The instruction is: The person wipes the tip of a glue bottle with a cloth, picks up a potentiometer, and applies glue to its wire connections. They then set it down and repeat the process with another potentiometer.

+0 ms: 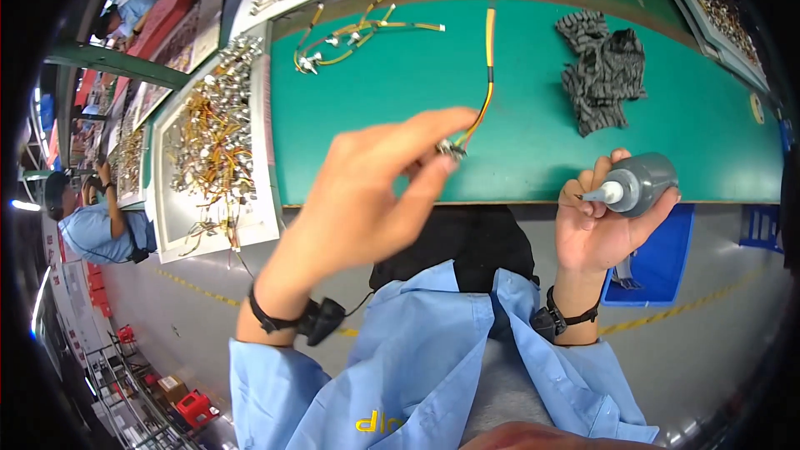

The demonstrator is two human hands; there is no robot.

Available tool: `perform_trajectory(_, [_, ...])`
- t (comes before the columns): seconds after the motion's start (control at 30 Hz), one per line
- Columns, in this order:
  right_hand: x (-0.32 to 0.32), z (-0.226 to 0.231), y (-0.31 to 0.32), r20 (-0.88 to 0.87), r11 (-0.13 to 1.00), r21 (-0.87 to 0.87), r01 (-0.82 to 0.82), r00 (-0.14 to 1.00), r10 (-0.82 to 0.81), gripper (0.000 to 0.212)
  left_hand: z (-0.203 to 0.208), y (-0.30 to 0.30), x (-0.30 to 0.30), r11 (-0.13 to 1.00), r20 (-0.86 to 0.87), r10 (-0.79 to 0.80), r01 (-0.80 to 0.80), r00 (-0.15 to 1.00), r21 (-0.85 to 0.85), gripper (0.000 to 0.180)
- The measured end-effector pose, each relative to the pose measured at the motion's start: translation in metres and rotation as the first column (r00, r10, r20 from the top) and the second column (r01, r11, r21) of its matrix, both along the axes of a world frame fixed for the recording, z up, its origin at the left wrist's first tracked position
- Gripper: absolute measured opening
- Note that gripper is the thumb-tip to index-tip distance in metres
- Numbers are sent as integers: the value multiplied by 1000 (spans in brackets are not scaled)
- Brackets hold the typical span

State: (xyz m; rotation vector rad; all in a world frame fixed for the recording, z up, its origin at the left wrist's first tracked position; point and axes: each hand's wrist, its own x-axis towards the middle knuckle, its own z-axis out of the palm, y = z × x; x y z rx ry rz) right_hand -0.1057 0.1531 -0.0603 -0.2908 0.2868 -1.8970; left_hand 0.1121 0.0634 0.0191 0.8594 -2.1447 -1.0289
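Note:
My left hand (354, 187) is closed, pinching a small metal component (451, 149) between thumb and forefinger above the near part of the green table mat (367, 117). From that component a yellow, black and red wire lead (490, 50) runs away from me to a white connector at its far end. My right hand (583, 237) is wrapped around a dark grey squeeze bottle (652, 182) at the table's front edge. The bottle is tilted, its narrow nozzle pointing left toward the other hand, some distance from the component.
Several wired components (354, 37) lie at the far left of the mat. A crumpled dark grey cloth (604, 71) rests at the right. A white tray (265, 158) piled with wired parts stands left. Below the table is a blue bin (667, 271). Another person (104, 229) works at far left.

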Motion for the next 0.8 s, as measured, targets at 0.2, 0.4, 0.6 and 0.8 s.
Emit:
perform_trajectory(0.2, [-27,13,-7,-8,983,124,137,991,-137,67,57,-90,-12,925,530,-57,245,846,-290,35])
perform_trajectory(0.4, [-59,12,-26,2,942,169,291,955,-296,68,73,-254,7,791,671,166,308,723,-528,18])
perform_trajectory(0.6, [-87,2,-34,4,932,118,344,938,-347,70,69,-379,25,781,680,275,255,680,-571,22])
perform_trajectory(0.8, [-103,-5,-46,-68,911,141,388,921,-383,69,13,-465,47,884,597,265,57,757,-465,26])
